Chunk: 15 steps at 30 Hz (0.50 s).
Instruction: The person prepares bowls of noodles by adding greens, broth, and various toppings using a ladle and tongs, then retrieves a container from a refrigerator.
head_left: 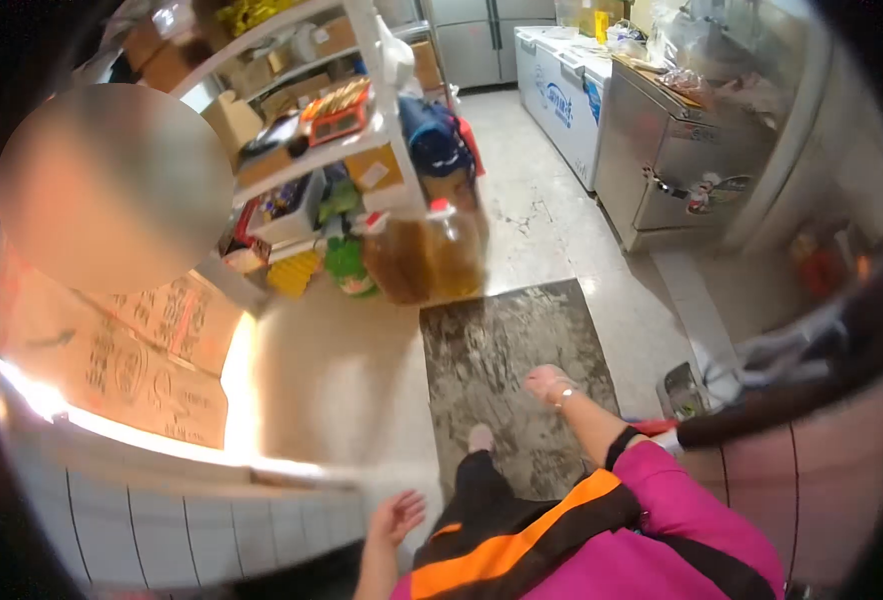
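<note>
My left hand (399, 517) is low in the view, left of my dark trouser leg. Its fingers are slightly bent and apart, with nothing in them. Farther forward, my right hand (550, 385) hangs over the dark, worn floor mat (512, 340), with a bracelet at the wrist. The fingers of that hand are blurred, and I cannot make out whether they hold anything. A light shoe tip (480, 438) shows on the mat between the two hands. I have on a pink top with a black and orange part (522, 545).
Loaded shelves (387, 120) stand ahead left, with large bottles of amber liquid (399, 262) at their foot. Flattened cardboard (132, 350) lies left. Ahead right are a white chest freezer (562, 100) and a steel cabinet (652, 160). A dark blurred bar (792, 400) crosses the right side.
</note>
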Each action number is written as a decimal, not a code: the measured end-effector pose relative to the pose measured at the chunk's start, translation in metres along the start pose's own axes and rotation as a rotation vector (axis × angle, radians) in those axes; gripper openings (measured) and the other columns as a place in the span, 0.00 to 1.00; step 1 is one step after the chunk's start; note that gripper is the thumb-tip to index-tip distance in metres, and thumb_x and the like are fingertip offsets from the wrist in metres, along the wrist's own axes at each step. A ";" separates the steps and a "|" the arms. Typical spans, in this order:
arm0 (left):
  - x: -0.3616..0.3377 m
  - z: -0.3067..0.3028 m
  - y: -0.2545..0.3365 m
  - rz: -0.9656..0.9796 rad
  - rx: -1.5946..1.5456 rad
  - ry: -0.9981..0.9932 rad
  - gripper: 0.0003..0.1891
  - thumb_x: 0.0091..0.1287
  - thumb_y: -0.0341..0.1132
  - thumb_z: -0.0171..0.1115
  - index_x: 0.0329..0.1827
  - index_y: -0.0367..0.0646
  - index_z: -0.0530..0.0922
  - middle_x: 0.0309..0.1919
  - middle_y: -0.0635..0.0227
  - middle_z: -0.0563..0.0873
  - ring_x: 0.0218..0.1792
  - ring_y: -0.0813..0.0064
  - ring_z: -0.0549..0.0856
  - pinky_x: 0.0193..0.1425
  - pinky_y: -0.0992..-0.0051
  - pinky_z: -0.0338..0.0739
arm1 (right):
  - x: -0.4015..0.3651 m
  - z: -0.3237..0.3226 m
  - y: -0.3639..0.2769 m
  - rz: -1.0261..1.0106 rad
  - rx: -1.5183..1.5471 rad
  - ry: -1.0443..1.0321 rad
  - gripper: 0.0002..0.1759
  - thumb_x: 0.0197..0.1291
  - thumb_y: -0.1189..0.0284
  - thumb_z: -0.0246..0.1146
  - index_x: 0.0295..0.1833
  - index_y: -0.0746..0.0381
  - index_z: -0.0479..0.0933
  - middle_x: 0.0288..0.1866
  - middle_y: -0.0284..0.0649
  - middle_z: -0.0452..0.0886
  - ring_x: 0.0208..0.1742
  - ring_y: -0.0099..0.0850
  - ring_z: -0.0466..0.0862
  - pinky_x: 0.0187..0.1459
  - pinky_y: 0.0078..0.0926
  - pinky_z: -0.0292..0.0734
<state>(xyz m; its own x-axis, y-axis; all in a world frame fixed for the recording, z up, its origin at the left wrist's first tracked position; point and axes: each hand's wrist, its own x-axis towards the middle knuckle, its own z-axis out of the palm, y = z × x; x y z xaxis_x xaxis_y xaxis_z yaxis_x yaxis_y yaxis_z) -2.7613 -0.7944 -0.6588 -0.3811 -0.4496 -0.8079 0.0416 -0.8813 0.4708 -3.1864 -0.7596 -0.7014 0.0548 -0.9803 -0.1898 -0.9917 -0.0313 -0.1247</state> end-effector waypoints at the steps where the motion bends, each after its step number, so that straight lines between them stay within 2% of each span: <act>1: 0.031 0.015 0.034 0.002 0.012 -0.011 0.18 0.64 0.40 0.50 0.52 0.37 0.70 0.46 0.57 0.79 0.45 0.61 0.80 0.46 0.62 0.77 | 0.010 0.015 0.041 -0.035 0.049 0.165 0.12 0.49 0.67 0.53 0.34 0.58 0.79 0.38 0.42 0.80 0.42 0.41 0.79 0.43 0.34 0.75; 3: 0.086 0.051 0.075 -0.092 0.027 0.080 0.18 0.64 0.40 0.51 0.52 0.39 0.70 0.46 0.58 0.79 0.45 0.61 0.80 0.46 0.62 0.77 | 0.004 -0.017 0.085 0.425 0.392 -0.118 0.15 0.49 0.63 0.53 0.30 0.61 0.78 0.33 0.49 0.78 0.39 0.45 0.78 0.41 0.37 0.73; 4: 0.112 0.084 0.100 -0.114 0.028 0.077 0.18 0.64 0.40 0.51 0.52 0.39 0.70 0.46 0.58 0.79 0.45 0.61 0.80 0.46 0.62 0.77 | 0.002 -0.015 0.114 0.370 0.340 -0.157 0.16 0.49 0.62 0.52 0.30 0.62 0.78 0.32 0.51 0.78 0.38 0.47 0.77 0.40 0.38 0.73; 5: 0.139 0.128 0.137 -0.095 0.119 -0.031 0.18 0.63 0.41 0.52 0.52 0.40 0.70 0.45 0.59 0.79 0.44 0.63 0.80 0.45 0.63 0.77 | -0.010 -0.004 0.149 0.308 0.289 -0.187 0.17 0.50 0.61 0.51 0.29 0.63 0.77 0.31 0.52 0.77 0.37 0.49 0.77 0.39 0.39 0.72; 6: 0.168 0.174 0.178 -0.065 0.210 -0.139 0.18 0.63 0.41 0.53 0.51 0.41 0.71 0.44 0.59 0.79 0.43 0.64 0.80 0.45 0.64 0.77 | -0.019 0.059 0.196 0.645 0.580 -0.135 0.18 0.52 0.60 0.50 0.32 0.63 0.77 0.33 0.52 0.77 0.36 0.49 0.76 0.38 0.40 0.72; 7: 0.188 0.228 0.216 -0.053 0.297 -0.176 0.17 0.63 0.40 0.53 0.50 0.40 0.71 0.42 0.60 0.80 0.42 0.66 0.81 0.44 0.65 0.77 | -0.040 0.032 0.218 0.523 0.675 -0.003 0.20 0.54 0.58 0.49 0.34 0.63 0.77 0.35 0.50 0.79 0.35 0.48 0.77 0.38 0.39 0.72; 8: 0.210 0.284 0.255 -0.033 0.382 -0.215 0.16 0.63 0.39 0.53 0.50 0.39 0.72 0.40 0.60 0.81 0.42 0.67 0.81 0.44 0.67 0.78 | -0.050 0.004 0.230 0.930 0.888 0.000 0.20 0.54 0.57 0.51 0.38 0.63 0.77 0.36 0.45 0.80 0.33 0.42 0.79 0.38 0.37 0.72; 9: 0.242 0.329 0.287 -0.014 0.428 -0.234 0.15 0.63 0.38 0.53 0.49 0.39 0.72 0.39 0.61 0.81 0.41 0.69 0.81 0.43 0.68 0.78 | -0.061 0.008 0.258 0.942 0.748 0.216 0.18 0.53 0.60 0.54 0.38 0.63 0.78 0.33 0.42 0.81 0.30 0.36 0.79 0.36 0.34 0.73; 11: 0.312 0.404 0.342 0.087 0.472 -0.247 0.14 0.63 0.37 0.53 0.49 0.39 0.72 0.38 0.62 0.81 0.40 0.71 0.81 0.42 0.70 0.78 | -0.086 0.148 0.375 0.836 0.347 -0.257 0.18 0.52 0.64 0.50 0.41 0.61 0.78 0.41 0.48 0.79 0.43 0.43 0.79 0.46 0.36 0.71; 13: 0.361 0.470 0.378 0.217 0.417 -0.236 0.14 0.63 0.35 0.54 0.48 0.38 0.71 0.38 0.62 0.81 0.38 0.72 0.81 0.40 0.70 0.78 | -0.027 0.132 0.450 0.858 0.420 -0.244 0.18 0.52 0.62 0.50 0.42 0.62 0.78 0.41 0.49 0.79 0.43 0.43 0.79 0.46 0.36 0.71; 14: 0.386 0.493 0.387 0.197 0.343 -0.253 0.15 0.63 0.36 0.54 0.49 0.38 0.71 0.39 0.61 0.81 0.39 0.70 0.81 0.40 0.68 0.78 | 0.025 0.114 0.488 0.882 0.498 -0.211 0.19 0.53 0.61 0.50 0.42 0.62 0.77 0.41 0.49 0.79 0.44 0.44 0.78 0.46 0.37 0.71; 15: 0.397 0.513 0.399 0.134 0.356 -0.280 0.15 0.64 0.37 0.54 0.50 0.38 0.70 0.40 0.61 0.81 0.39 0.70 0.81 0.41 0.68 0.78 | 0.066 0.094 0.494 0.910 0.600 -0.213 0.20 0.53 0.60 0.50 0.42 0.63 0.77 0.42 0.49 0.79 0.44 0.45 0.78 0.46 0.37 0.71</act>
<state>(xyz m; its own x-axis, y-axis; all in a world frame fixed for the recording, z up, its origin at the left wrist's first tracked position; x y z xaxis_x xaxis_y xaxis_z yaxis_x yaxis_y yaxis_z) -3.3698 -1.2496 -0.6104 -0.6306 -0.4565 -0.6276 -0.1932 -0.6910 0.6966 -3.6620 -0.8212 -0.8673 -0.5890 -0.5339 -0.6067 -0.4581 0.8390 -0.2937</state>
